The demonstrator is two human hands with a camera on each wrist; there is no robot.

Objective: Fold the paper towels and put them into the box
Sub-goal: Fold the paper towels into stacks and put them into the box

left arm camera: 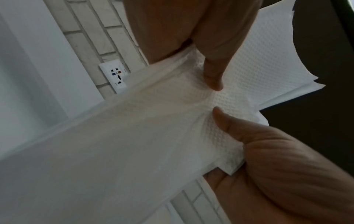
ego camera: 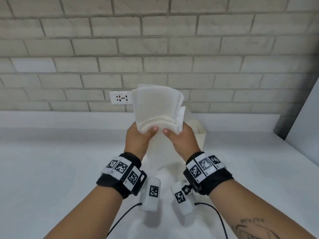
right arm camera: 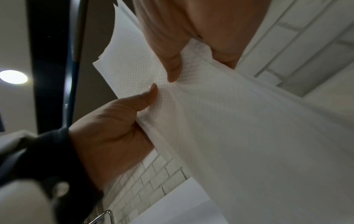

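I hold a stack of folded white paper towels (ego camera: pixel 157 107) upright above the white table (ego camera: pixel 60 169), near the brick wall. My left hand (ego camera: pixel 139 137) pinches its lower left edge, thumb in front. My right hand (ego camera: pixel 181 138) pinches the lower right edge the same way. A loose length of towel (ego camera: pixel 160 152) hangs from the stack down to the table between my wrists. The cream box (ego camera: pixel 201 140) stands behind my right hand, mostly hidden. The left wrist view shows my left hand (left arm camera: pixel 182 30) and right hand (left arm camera: pixel 277 166) on the embossed towel (left arm camera: pixel 258 60). The right wrist view shows the same grip on the towel (right arm camera: pixel 134 60).
A wall socket (ego camera: pixel 120 99) sits on the brick wall just left of the stack. A grey-white panel (ego camera: pixel 303 118) leans in at the far right. Black cables (ego camera: pixel 120 219) trail from the wrist cameras over the table's near part.
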